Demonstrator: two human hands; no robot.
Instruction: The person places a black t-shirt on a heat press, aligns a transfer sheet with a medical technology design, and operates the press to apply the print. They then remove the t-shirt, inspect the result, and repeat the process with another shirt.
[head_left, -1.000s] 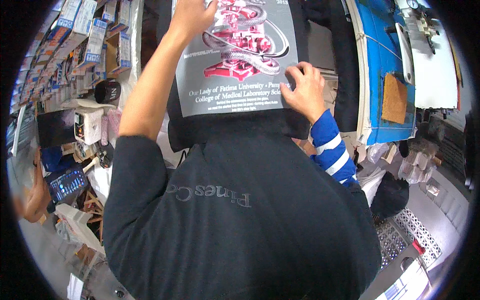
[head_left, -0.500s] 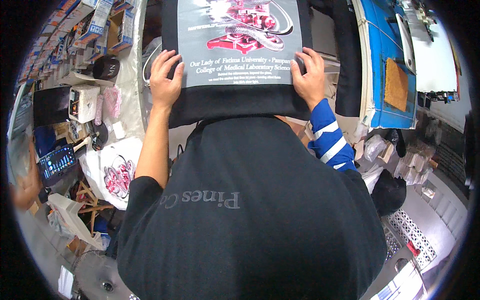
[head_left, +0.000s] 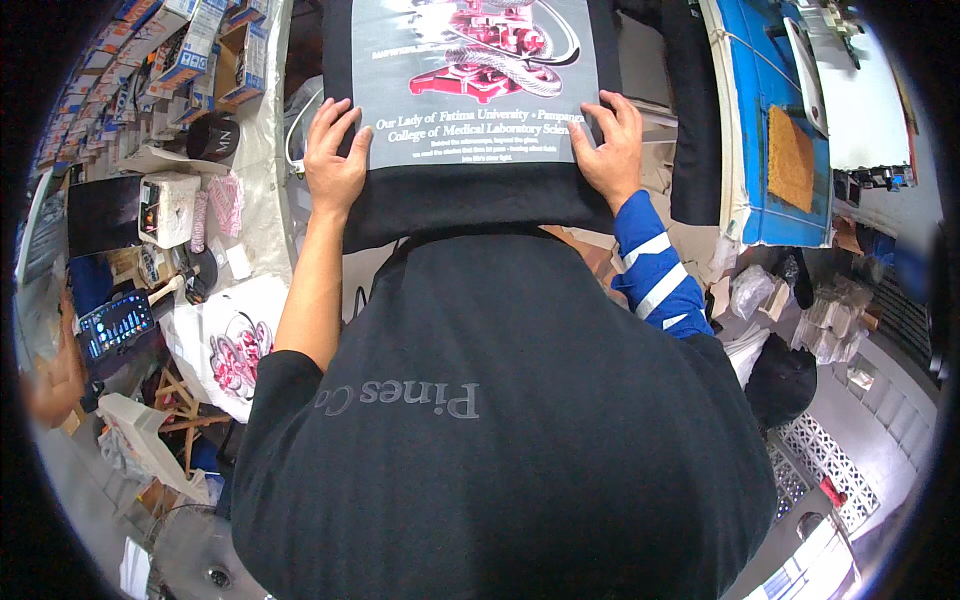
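A grey sheet (head_left: 395, 85) lies flat on a black fabric piece (head_left: 470, 200), which looks like a shirt laid over a flat support. The sheet carries a pink and silver microscope print (head_left: 490, 62) with white lettering under it. My left hand (head_left: 335, 155) rests at the sheet's lower left edge, fingers stretched forward and thumb apart. On the opposite side, my right hand (head_left: 612, 145) touches the lower right edge, its fingers spread and its thumb over the ends of the lettering. Neither hand grips anything. The far end of the sheet runs out of view.
Stacked boxes (head_left: 185, 55) and a black cap (head_left: 212, 137) stand at the left. Below them are a lit phone (head_left: 117, 322) on a holder and a white printed piece (head_left: 205, 335). To the right stands a blue-topped frame (head_left: 755, 90) with a tan pad (head_left: 790, 160).
My right hand has shifted slightly inward, its thumb further over the sheet's lettering. The left hand stays almost where it was. The whole view has shifted a little.
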